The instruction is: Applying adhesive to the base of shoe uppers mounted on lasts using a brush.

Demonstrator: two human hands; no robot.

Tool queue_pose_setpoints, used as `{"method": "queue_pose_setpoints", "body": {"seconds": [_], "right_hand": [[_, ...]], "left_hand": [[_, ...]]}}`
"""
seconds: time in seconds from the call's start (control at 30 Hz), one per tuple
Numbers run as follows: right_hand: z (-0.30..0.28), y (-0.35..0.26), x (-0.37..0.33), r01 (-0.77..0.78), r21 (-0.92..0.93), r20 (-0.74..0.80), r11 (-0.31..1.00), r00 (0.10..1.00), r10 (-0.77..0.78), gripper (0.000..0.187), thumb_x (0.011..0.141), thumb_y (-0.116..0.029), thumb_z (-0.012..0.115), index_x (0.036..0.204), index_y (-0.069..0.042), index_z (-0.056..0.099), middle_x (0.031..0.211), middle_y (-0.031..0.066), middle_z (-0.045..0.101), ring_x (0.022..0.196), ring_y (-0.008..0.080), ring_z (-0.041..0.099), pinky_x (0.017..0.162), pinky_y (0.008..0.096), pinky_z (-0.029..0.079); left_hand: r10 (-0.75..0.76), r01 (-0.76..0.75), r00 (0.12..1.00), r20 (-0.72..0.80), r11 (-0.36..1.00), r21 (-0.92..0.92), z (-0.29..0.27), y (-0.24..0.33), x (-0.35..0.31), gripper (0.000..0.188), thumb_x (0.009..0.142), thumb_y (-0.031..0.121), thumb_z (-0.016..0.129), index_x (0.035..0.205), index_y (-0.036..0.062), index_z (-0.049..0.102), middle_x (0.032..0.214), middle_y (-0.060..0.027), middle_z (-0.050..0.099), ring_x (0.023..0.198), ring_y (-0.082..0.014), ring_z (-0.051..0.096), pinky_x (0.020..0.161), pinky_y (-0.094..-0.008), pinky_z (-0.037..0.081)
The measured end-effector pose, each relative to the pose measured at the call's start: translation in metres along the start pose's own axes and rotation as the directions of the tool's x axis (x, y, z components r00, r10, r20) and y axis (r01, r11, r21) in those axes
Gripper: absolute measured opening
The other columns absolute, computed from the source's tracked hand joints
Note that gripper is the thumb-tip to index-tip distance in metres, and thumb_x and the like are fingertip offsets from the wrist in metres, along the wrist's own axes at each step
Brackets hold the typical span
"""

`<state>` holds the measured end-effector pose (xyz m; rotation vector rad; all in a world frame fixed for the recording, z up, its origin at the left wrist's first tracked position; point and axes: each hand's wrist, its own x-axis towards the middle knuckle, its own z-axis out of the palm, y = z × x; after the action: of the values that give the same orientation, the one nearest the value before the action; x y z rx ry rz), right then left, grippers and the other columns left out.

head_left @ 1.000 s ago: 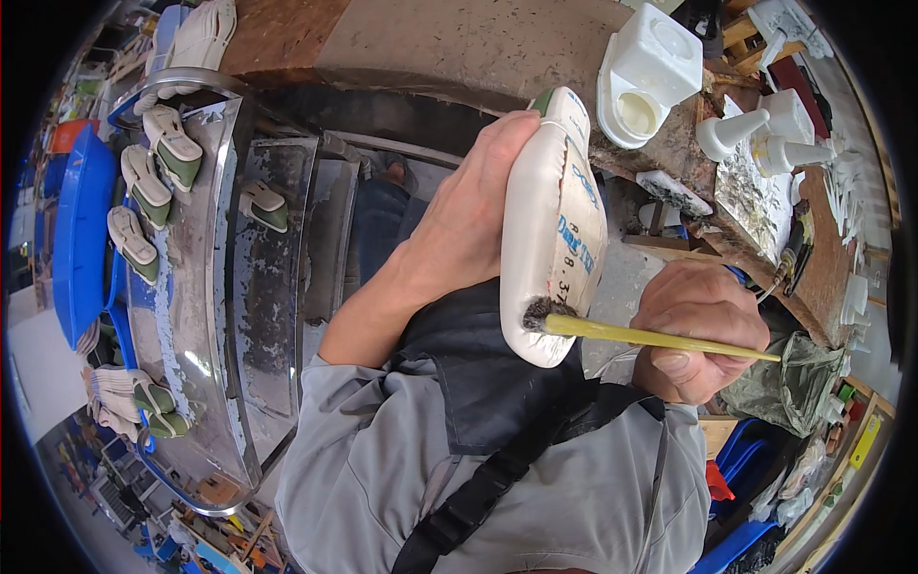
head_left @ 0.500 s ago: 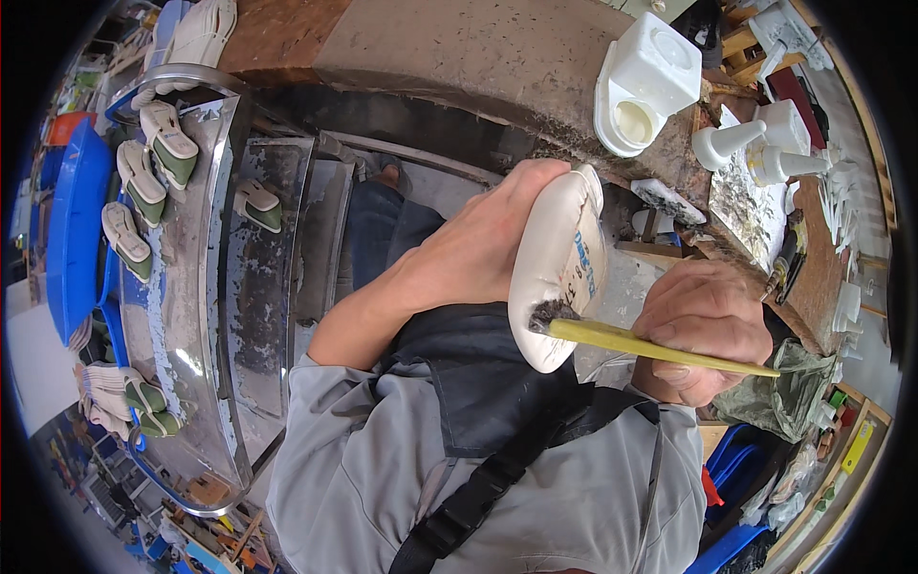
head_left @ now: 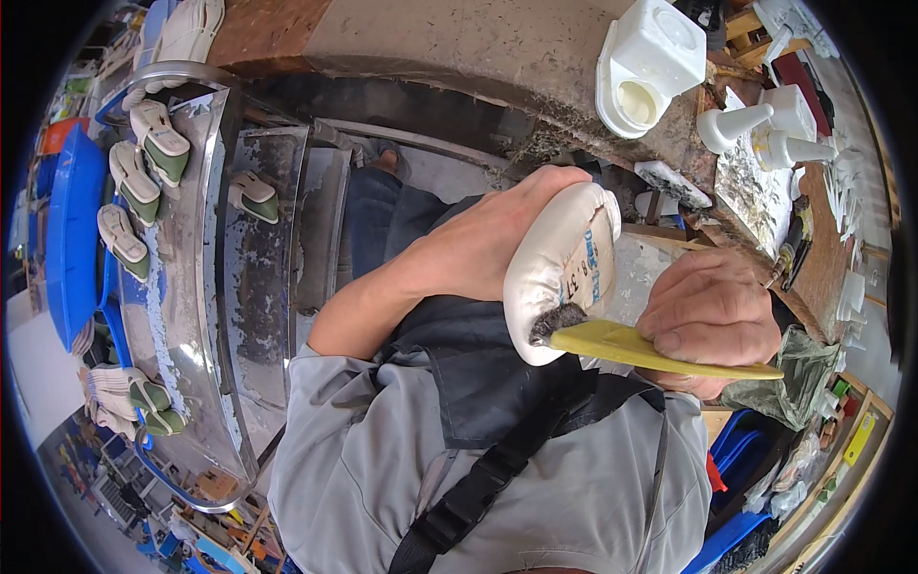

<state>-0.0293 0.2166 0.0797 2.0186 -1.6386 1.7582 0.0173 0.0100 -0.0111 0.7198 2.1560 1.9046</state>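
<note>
My left hand (head_left: 502, 230) grips a cream shoe upper (head_left: 531, 258) stretched over a last. Its underside, with an insole bearing dark printed marks, is turned partly up. My right hand (head_left: 712, 311) is closed around the flat yellow handle of a brush (head_left: 612, 342). The brush's dark bristles press on the underside edge at the shoe's near end. My left fingertips are hidden behind the shoe.
Ahead is a worn workbench (head_left: 449, 48) with a white pot (head_left: 626, 105) of pale liquid and white nozzle bottles (head_left: 734, 127). On the left, a metal rack (head_left: 182, 316) carries several green-and-cream shoes (head_left: 134, 182). A blue tray (head_left: 76, 239) stands beyond it.
The shoe has tilted to show more of its underside. The brush's handle has turned broader side up, its bristles still at the shoe's near end. Both hands keep their grip.
</note>
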Motion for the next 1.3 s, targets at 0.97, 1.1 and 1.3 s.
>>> {"method": "queue_pose_setpoints", "body": {"seconds": [0.97, 1.1, 1.3], "right_hand": [[0.024, -0.012, 0.030, -0.351, 0.156, -0.459, 0.923, 0.802, 0.382, 0.016, 0.069, -0.008, 0.071, 0.073, 0.005, 0.064, 0.060, 0.0114, 0.061, 0.047, 0.0144, 0.053, 0.041, 0.0248, 0.041], [0.024, -0.016, 0.033, -0.294, 0.151, -0.409, 0.944, 0.851, 0.330, 0.014, 0.070, -0.007, 0.069, 0.075, 0.006, 0.064, 0.061, 0.0127, 0.062, 0.046, 0.0149, 0.053, 0.039, 0.0244, 0.041], [0.025, -0.015, 0.038, -0.224, 0.105, -0.285, 0.969, 0.927, 0.245, 0.016, 0.071, -0.009, 0.070, 0.075, 0.005, 0.062, 0.060, 0.0125, 0.060, 0.045, 0.0162, 0.055, 0.037, 0.0246, 0.042]], "left_hand": [[0.060, 0.046, 0.926, -0.372, 0.962, 0.269, -0.027, 0.032, -0.012, 0.078, 0.061, 0.008, 0.075, 0.126, 0.0002, 0.031, 0.120, -0.0214, 0.043, 0.109, -0.0381, 0.047, 0.088, -0.0380, 0.043], [0.221, -0.029, 0.917, -0.331, 0.867, 0.497, -0.033, 0.039, -0.017, 0.079, 0.062, 0.008, 0.075, 0.126, -0.0020, 0.030, 0.122, -0.0244, 0.041, 0.111, -0.0409, 0.045, 0.090, -0.0395, 0.043], [0.255, -0.047, 0.895, -0.365, 0.869, 0.493, -0.034, 0.034, -0.025, 0.082, 0.060, 0.008, 0.076, 0.127, -0.0016, 0.030, 0.123, -0.0253, 0.041, 0.113, -0.0412, 0.044, 0.092, -0.0407, 0.041]]}}
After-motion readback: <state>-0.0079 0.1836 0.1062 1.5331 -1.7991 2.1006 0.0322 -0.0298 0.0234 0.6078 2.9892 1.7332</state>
